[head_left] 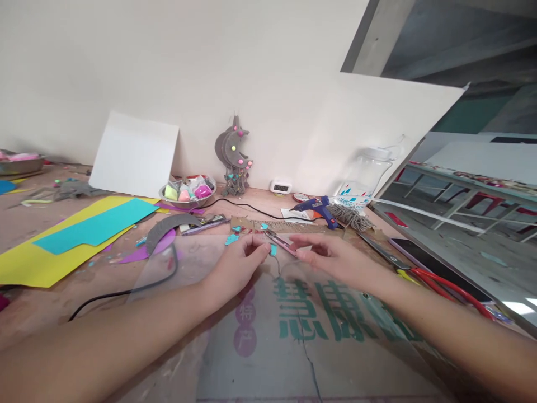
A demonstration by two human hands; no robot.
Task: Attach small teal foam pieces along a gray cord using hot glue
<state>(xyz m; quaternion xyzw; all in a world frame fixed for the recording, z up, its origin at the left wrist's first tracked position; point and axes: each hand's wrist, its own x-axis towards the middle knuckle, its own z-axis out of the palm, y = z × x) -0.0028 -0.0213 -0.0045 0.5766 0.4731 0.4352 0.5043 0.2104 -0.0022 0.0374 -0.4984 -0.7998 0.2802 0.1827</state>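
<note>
Both my hands meet at the middle of the table over a clear plastic sheet [293,336] with green characters printed on it. My left hand [239,263] is curled, its fingertips pinching beside a small teal piece [273,250] from which a thin dark thread hangs down. My right hand [331,258] is also curled, its fingertips at the end of a pink utility knife [280,242] right by the teal piece. Whether the right fingers actually grip the knife is unclear.
Yellow and teal paper sheets [84,235] lie at left, with a grey cardboard arc [168,226] and a black cable [138,288]. A steel bowl [187,193] of coloured bits, a grey moon ornament [234,154], a blue glue gun [319,208], red-handled scissors [440,282] and a jar [369,170] stand around.
</note>
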